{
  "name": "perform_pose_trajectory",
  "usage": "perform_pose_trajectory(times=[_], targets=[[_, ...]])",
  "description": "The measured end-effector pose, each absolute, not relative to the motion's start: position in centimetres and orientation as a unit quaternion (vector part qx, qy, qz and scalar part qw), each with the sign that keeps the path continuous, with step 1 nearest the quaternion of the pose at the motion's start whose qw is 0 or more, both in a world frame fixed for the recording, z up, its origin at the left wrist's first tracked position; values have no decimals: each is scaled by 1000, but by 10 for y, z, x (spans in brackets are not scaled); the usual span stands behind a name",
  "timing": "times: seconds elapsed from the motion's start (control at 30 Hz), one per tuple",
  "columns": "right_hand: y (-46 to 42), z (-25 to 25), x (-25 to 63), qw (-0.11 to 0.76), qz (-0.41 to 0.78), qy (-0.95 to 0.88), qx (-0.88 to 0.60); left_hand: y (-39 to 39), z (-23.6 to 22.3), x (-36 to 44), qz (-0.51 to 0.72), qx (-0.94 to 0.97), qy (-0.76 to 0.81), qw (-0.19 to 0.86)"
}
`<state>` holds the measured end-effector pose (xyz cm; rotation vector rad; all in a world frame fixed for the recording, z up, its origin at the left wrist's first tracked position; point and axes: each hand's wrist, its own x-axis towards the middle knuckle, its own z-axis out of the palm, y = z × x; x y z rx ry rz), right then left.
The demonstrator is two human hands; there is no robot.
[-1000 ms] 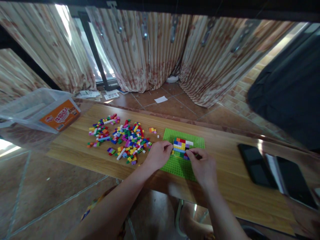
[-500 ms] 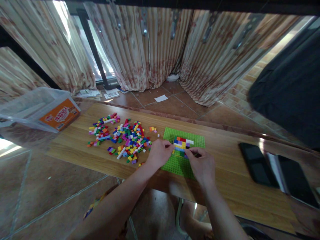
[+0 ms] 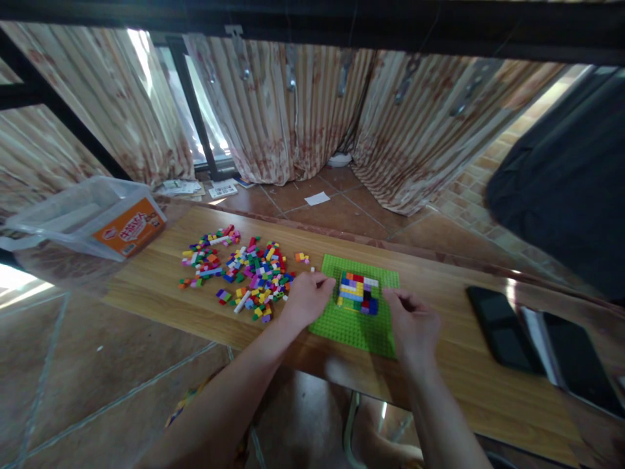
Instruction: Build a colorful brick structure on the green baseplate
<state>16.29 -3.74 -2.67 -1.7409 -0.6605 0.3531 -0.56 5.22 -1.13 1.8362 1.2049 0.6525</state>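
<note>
A small multicoloured brick build [image 3: 359,293] is attached to the green baseplate [image 3: 351,332] on the table. White, yellow, red, blue and purple bricks show in it, with a dark patch near its right side. My left hand [image 3: 308,298] is just left of the build, thumb and forefinger slightly apart over the plate's left edge. On the other side, my right hand [image 3: 415,322] hovers by the plate's right edge, clear of the build, with its fingers loosely curled. I see nothing held in either hand.
Loose coloured bricks [image 3: 254,270] lie heaped on the wooden table [image 3: 161,286] to the left. A clear plastic box [image 3: 88,221] with an orange label stands at the far left end. Two dark flat devices [image 3: 502,326] lie at the right. Striped curtains [image 3: 312,117] hang beyond.
Both hands have drawn apart from the build: my right hand back to the right, my left slightly to the left. Blue and red bricks at its near right corner are now uncovered.
</note>
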Motion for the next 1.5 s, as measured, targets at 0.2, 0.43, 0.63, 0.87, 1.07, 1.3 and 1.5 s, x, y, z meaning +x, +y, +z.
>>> perform_pose_trajectory(times=[0.2,0.43,0.63,0.87,1.07,1.3,1.5], targets=[[-33,-20,160,659,108,-249,-701,76,-6,-35,375,666,484,427],[-44,-16,104,529,122,-512,-666,90,2,-64,466,583,497,443],[-52,-34,54,378,147,-699,-589,96,1,-87,473,573,517,426],[-41,-47,36,277,73,-748,-599,96,1,-103,479,573,523,411],[-28,-51,36,283,48,-732,-617,98,2,-106,488,551,520,433],[-7,-52,48,317,4,-698,-642,102,0,-118,478,567,535,404],[-18,-43,65,284,12,-694,-662,107,6,-146,391,652,552,342]])
